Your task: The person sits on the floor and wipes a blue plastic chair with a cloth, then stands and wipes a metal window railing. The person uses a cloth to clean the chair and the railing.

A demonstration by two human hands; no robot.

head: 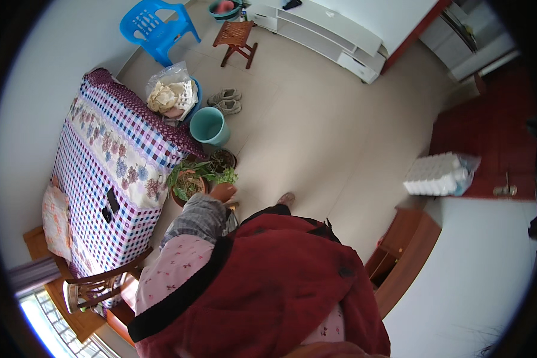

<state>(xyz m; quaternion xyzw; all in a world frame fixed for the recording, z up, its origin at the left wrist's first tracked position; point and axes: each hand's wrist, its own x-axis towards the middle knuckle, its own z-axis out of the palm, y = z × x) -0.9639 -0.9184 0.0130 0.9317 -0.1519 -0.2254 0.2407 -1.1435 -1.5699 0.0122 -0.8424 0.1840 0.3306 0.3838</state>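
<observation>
My left hand (223, 191), below a grey sleeve cover, is beside a sprig of light green leaves (228, 176). Its fingers are partly hidden, so I cannot tell whether they hold a stem. Close by on the left is a terracotta-coloured pot (189, 184) with long-leaved greenery and dry matter on its soil. Behind the sprig stands a darker plant pot (223, 159). My right hand is out of view. A dark red garment (268, 286) with black trim covers my front.
At left is a table (116, 215) under a checked cloth, with a dark phone (112, 200) on it. A green bucket (209, 126), grey shoes (226, 100), a folding stool (235, 38) and a blue plastic chair (159, 27) stand beyond. Paper rolls (434, 174) are by the door.
</observation>
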